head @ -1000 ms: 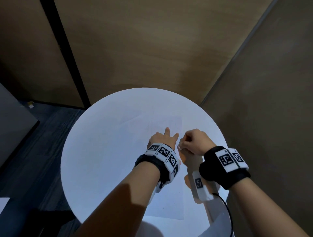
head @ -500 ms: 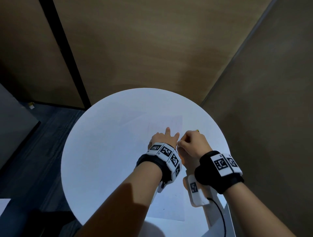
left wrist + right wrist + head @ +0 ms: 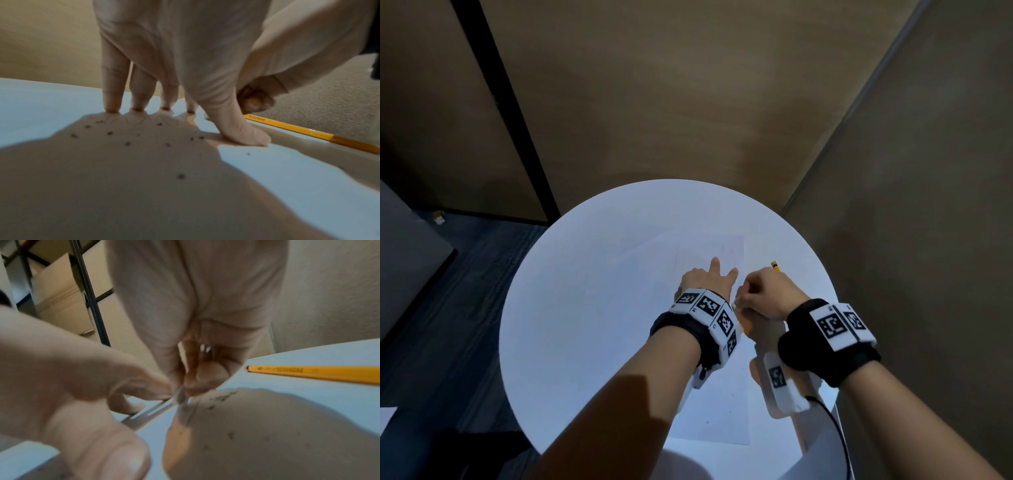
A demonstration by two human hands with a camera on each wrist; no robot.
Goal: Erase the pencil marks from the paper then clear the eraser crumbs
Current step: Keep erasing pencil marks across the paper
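The left hand (image 3: 707, 281) presses straight fingers flat on the paper (image 3: 722, 404), which lies toward the table's (image 3: 585, 308) right edge. Just beside it the right hand (image 3: 767, 294) pinches a small eraser (image 3: 180, 395) against the sheet. Dark crumbs (image 3: 127, 143) dot the paper beneath the left palm. A pencil (image 3: 308, 132) lies beyond the paper's right edge.

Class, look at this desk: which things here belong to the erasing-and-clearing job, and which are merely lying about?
Part of the job:
- paper
- eraser crumbs
- small eraser, pinched by right hand
- left hand, pressing the paper flat

Lying about:
- yellow pencil on the round table
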